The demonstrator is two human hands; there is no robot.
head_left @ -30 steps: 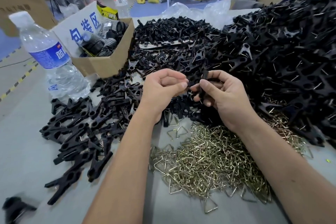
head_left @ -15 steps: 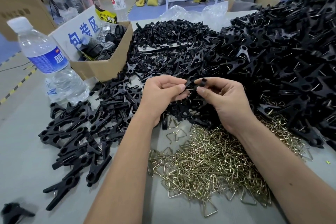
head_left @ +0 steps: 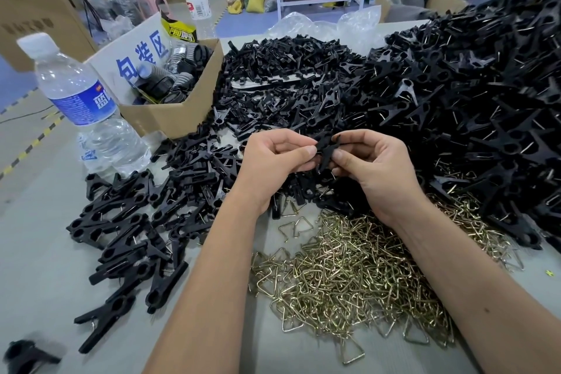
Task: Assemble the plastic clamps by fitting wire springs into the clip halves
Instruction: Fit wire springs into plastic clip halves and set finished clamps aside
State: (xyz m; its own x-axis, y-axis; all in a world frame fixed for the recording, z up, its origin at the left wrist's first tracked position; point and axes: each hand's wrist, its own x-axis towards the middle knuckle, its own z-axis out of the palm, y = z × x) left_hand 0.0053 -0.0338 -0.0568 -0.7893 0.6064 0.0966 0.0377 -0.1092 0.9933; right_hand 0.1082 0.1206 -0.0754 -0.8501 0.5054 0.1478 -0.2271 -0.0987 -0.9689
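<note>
- A grey table (head_left: 36, 222) fills your view, its near edge out of frame below your forearms.
- To your right, a high mound of black plastic clamps (head_left: 473, 94) with wire showing runs off the right edge and crowds close to your right wrist.
- Ahead, a flatter spread of loose black clip halves (head_left: 282, 70) reaches to the back of the table.
- Just in front of you lies a pile of brass-coloured wire springs (head_left: 349, 276), directly below both hands.
- To your left lies a scatter of black clamps (head_left: 127, 234); bare tabletop beyond it is your widest free room.
- Far left stand a cardboard box (head_left: 170, 118) and a water bottle (head_left: 82, 103), both well apart from your hands.
- Your left hand (head_left: 273, 164) and right hand (head_left: 376, 167) meet above the far edge of the springs, fingers curled.
- Between them you pinch crossed black clip halves (head_left: 326, 149), thumb tips pressing from each side.
- Whether a spring is already seated in them cannot be told.
- You appear to be mating the halves; next comes pressing a spring home, which needs a firm grip and aligned pivots.
- Setting the piece down leftward looks easiest.
</note>
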